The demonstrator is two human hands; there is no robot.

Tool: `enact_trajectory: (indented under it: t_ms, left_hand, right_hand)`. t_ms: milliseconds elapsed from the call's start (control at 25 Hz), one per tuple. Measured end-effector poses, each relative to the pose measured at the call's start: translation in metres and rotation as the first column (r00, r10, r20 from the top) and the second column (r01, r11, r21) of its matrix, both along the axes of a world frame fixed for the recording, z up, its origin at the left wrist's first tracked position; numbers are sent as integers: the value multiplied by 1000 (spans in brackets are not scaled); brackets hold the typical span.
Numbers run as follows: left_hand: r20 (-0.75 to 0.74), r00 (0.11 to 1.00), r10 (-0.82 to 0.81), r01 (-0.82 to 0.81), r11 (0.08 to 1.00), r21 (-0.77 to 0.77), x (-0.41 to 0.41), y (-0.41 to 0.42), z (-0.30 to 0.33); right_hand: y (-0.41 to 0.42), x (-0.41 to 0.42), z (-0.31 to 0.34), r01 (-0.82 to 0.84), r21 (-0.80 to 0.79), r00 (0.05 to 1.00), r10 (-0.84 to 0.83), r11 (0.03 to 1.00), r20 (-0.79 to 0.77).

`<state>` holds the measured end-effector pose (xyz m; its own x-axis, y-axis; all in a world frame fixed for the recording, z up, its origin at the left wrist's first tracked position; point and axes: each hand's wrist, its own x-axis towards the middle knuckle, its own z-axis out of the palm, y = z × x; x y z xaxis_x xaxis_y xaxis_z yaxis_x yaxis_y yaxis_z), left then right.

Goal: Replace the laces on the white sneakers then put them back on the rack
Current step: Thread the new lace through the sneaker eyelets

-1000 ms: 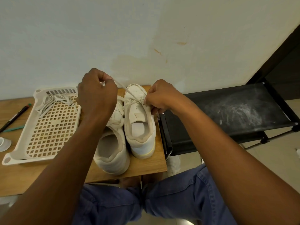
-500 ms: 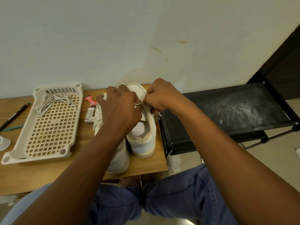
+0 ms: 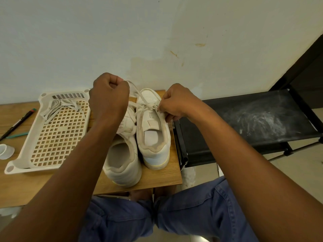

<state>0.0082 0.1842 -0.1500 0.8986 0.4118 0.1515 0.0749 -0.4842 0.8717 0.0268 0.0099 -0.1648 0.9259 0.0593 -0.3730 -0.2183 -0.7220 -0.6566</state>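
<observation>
A wooden table (image 3: 157,179) stands against the wall and carries two white sneakers side by side near its right edge, the left sneaker (image 3: 122,159) nearer the person and the right sneaker (image 3: 153,137) further back. Left of them lies a white perforated plastic tray (image 3: 52,137) with loose white laces (image 3: 57,109) in it. At the far left lie a black marker (image 3: 19,123), a teal stick (image 3: 16,136) and a small white cap (image 3: 5,151).

Home room, likely entryway corner: stained painted wall (image 3: 157,41), small wooden bench (image 3: 21,180), black fabric shoe rack (image 3: 253,123), tiled floor (image 3: 305,172), worn white sneakers (image 3: 152,133), plastic tray (image 3: 57,137).
</observation>
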Motion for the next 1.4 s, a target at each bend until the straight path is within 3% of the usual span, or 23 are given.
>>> enact_trajectory:
  t_ms: [160,200,240,320,360,440,560,640,720,960,1160,1400]
  left_hand:
    - [-8,1000,-22,22,997,78,-1,3,-3]
    - [-9,1000,-10,10,999,39,1,7,0]
    - [-15,1000,1,-2,996,-92,3,11,4]
    - [-70,996,50,-75,900,-430,5,18,16]
    - [-121,991,64,-117,856,-504,6,23,19]
    - [-193,980,39,-116,907,-406,9,32,15]
    - [-261,962,-78,79,997,-5,9,35,0]
    - [-356,933,-60,167,946,278,4,29,-2]
    - [-339,940,-40,184,895,407,1,21,2]
    - [-486,856,-175,418,787,453,-2,8,0]
    - [-430,883,-188,382,821,424,-1,5,-1]
    - [-366,911,-191,335,860,385,0,7,-6]
  right_hand:
    - [-1,-1,1,4,8,1000,-4,1000,-6]
    - [-1,-2,1,6,10,1000,-6,1000,-5]
    - [-1,-2,2,8,9,1000,-8,1000,-4]
    - [0,-2,2,8,7,1000,-8,1000,-3]
    - [0,-3,3,7,7,1000,-7,1000,-2]
    - [0,-3,3,2,7,1000,-2,1000,5]
    - [1,-5,2,-11,-4,999,11,1000,38]
    - [1,-6,-1,-10,-19,997,12,1000,72]
    - [2,-6,-5,5,-37,992,-1,999,123]
    - [17,-10,-10,24,8,940,-25,1000,339]
    - [33,-20,-17,-84,-204,923,153,975,352]
    - [36,-24,-22,-50,-208,879,142,977,454]
